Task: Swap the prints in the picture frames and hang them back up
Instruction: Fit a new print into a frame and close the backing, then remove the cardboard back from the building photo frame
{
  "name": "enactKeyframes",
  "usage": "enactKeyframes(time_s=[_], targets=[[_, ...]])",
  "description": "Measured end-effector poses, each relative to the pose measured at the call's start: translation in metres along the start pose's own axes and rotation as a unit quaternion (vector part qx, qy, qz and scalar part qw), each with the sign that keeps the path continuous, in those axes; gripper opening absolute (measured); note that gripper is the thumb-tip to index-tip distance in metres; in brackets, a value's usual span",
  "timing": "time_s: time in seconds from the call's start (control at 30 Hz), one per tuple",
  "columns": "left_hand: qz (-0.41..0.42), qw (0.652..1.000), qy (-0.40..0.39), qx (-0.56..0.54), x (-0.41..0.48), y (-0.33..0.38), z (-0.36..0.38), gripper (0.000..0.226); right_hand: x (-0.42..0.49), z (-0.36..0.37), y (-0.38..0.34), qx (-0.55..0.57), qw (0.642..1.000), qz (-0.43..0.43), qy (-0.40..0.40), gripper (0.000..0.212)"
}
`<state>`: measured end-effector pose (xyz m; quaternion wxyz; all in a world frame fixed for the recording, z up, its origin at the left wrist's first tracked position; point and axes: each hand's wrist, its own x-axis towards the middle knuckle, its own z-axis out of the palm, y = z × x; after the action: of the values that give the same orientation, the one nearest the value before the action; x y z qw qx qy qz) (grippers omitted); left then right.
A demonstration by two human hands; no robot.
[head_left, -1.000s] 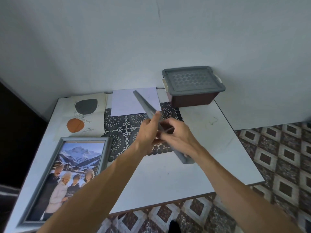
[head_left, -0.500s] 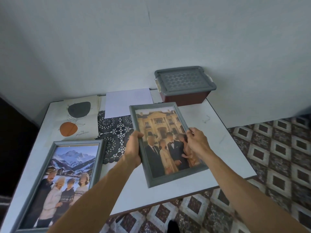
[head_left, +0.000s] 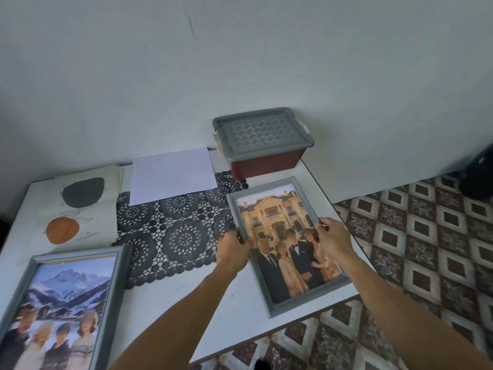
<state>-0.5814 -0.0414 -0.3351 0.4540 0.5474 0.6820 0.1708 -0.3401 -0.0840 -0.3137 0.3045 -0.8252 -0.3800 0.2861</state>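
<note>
A grey frame with a mansion group print (head_left: 280, 225) faces up over the right part of the white table (head_left: 170, 297). My left hand (head_left: 233, 252) grips its left edge and my right hand (head_left: 333, 239) grips its right edge. Whether it rests on the table or hovers just above it, I cannot tell. A second grey frame with a mountain family print (head_left: 61, 311) lies flat at the table's near left corner. Further back on the left lies a loose art print with a dark and an orange shape (head_left: 80, 209), and beside it a blank white sheet (head_left: 172, 174).
A black lace doily (head_left: 173, 231) covers the table's middle. A brown box with a grey lid (head_left: 262, 141) stands at the back right against the plain wall. Patterned floor tiles (head_left: 426, 236) lie to the right, beyond the table's edge.
The frame was edge-on in both hands a second ago. It has been turned picture side up and moved right and down toward the table's right side.
</note>
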Motion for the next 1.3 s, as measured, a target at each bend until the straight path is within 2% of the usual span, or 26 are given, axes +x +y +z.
enactKeyframes(time_s=[0.13, 0.4, 0.7, 0.83, 0.9, 0.97, 1.07, 1.2, 1.3], targets=[[0.0, 1.0, -0.011, -0.007, 0.005, 0.019, 0.02, 0.034, 0.026, -0.012, 0.016, -0.015, 1.0, 0.02, 0.011, 0.032], [0.012, 0.999, 0.001, 0.048, 0.027, 0.032, 0.05, 0.033, 0.054, -0.014, 0.029, -0.015, 0.999, 0.031, 0.034, 0.02], [0.027, 0.99, 0.009, 0.14, 0.028, 0.043, 0.055, 0.027, 0.062, -0.008, 0.043, -0.086, 0.996, 0.003, 0.03, 0.018], [0.029, 0.99, -0.004, 0.139, 0.026, 0.043, 0.052, 0.025, 0.062, -0.002, 0.038, -0.123, 0.992, -0.015, 0.021, 0.004], [0.037, 0.991, -0.002, 0.129, 0.023, 0.041, 0.048, 0.026, 0.059, 0.005, 0.031, -0.167, 0.983, -0.056, 0.048, 0.024], [0.042, 0.992, 0.01, 0.123, 0.018, 0.038, 0.04, 0.029, 0.048, 0.012, 0.01, -0.168, 0.977, -0.113, 0.063, 0.026], [0.048, 0.993, 0.038, 0.105, 0.009, 0.029, 0.018, 0.021, 0.028, 0.036, -0.023, -0.082, 0.976, -0.199, -0.02, 0.012], [0.051, 0.99, 0.097, 0.089, -0.009, 0.004, -0.027, 0.017, -0.01, 0.085, -0.061, -0.027, 0.956, -0.269, -0.11, 0.016], [0.027, 0.984, 0.148, 0.092, -0.025, -0.023, -0.068, 0.018, -0.042, 0.125, -0.086, -0.027, 0.944, -0.291, -0.155, 0.018]])
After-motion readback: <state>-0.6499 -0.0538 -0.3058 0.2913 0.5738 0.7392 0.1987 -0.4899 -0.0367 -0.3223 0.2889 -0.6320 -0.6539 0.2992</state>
